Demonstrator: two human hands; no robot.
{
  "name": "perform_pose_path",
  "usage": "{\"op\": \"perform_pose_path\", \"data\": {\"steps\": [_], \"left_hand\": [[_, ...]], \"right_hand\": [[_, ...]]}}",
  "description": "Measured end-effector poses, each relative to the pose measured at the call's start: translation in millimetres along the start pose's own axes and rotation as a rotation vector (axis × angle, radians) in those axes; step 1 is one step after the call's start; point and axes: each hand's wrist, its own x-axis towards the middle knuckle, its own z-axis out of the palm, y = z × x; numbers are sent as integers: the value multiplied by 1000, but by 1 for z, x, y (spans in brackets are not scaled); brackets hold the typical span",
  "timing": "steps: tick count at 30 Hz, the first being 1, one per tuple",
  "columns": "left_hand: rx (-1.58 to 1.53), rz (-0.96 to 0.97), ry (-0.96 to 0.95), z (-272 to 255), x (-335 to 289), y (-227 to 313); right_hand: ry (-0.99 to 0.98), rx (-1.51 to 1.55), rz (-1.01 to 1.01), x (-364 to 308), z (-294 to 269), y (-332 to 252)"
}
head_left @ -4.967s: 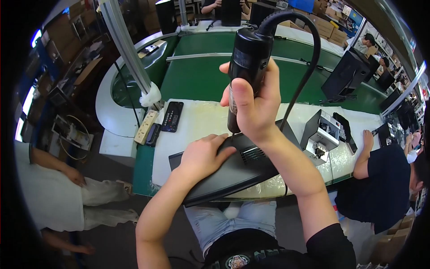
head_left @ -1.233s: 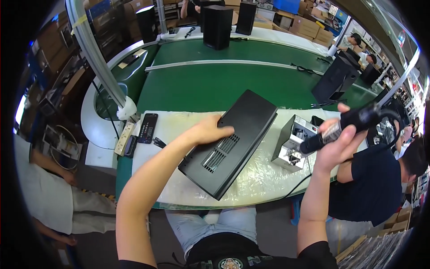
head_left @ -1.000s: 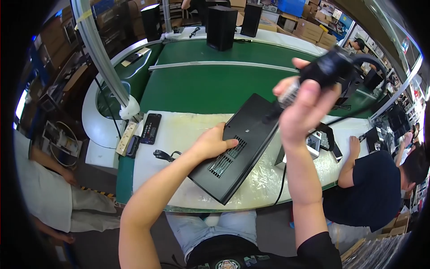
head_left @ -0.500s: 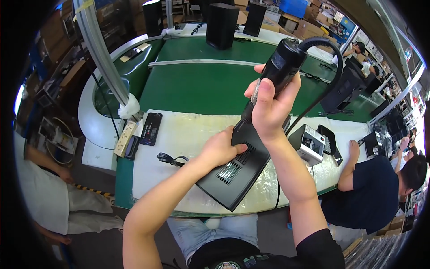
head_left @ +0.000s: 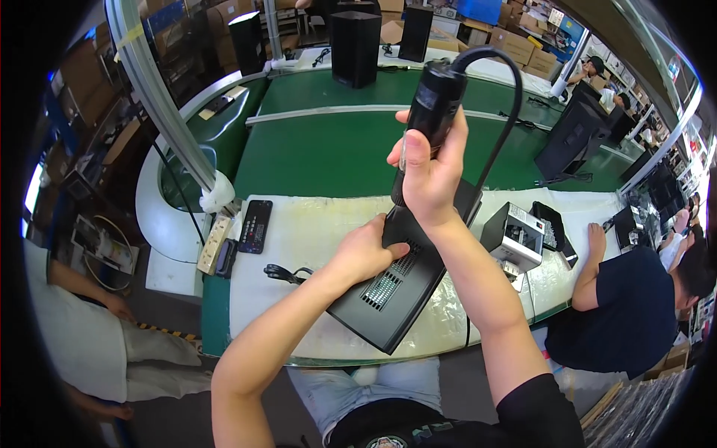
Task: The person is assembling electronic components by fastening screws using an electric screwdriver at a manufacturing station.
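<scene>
My right hand (head_left: 429, 175) is closed around a black electric screwdriver (head_left: 437, 97), which stands nearly upright with its bit pointing down. A thick black cord curves from its top. The bit meets the far part of a flat black box (head_left: 390, 326) with slotted vents, close to my left fingertips; the exact contact is hidden. My left hand (head_left: 371, 252) grips the box by its left side, thumb lying across the top near the vents. The box lies slanted on the pale, plastic-covered worktop (head_left: 299, 224). A bundled black cable (head_left: 282, 273) lies beside it, left of my left wrist.
A silver-and-black device (head_left: 514, 237) and a black tray of small parts (head_left: 553, 233) stand at right. Left are a phone-like black device (head_left: 255, 226) and a power strip (head_left: 214, 245). Beyond runs a green conveyor (head_left: 314, 149) with black speakers (head_left: 355, 52). A co-worker (head_left: 620, 313) sits at right.
The screwdriver has shifted left and become more upright in my right hand. My left hand stays on the box. The whole view has shifted slightly.
</scene>
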Motion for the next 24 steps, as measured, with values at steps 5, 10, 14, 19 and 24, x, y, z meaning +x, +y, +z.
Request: {"op": "perform_pose_path", "data": {"steps": [5, 10, 14, 19, 24], "left_hand": [[-18, -29, -4, -2, -10, 9], [295, 581, 661, 7, -62, 22], [-76, 278, 1015, 50, -151, -52], [-693, -72, 822, 83, -112, -16], [-892, 77, 918, 85, -105, -60]], "right_hand": [[-67, -9, 107, 2, 4, -1], [135, -169, -266, 23, -71, -66], [255, -475, -237, -32, -146, -103], [385, -647, -83, -106, -239, -67], [379, -570, 29, -136, -228, -42]]}}
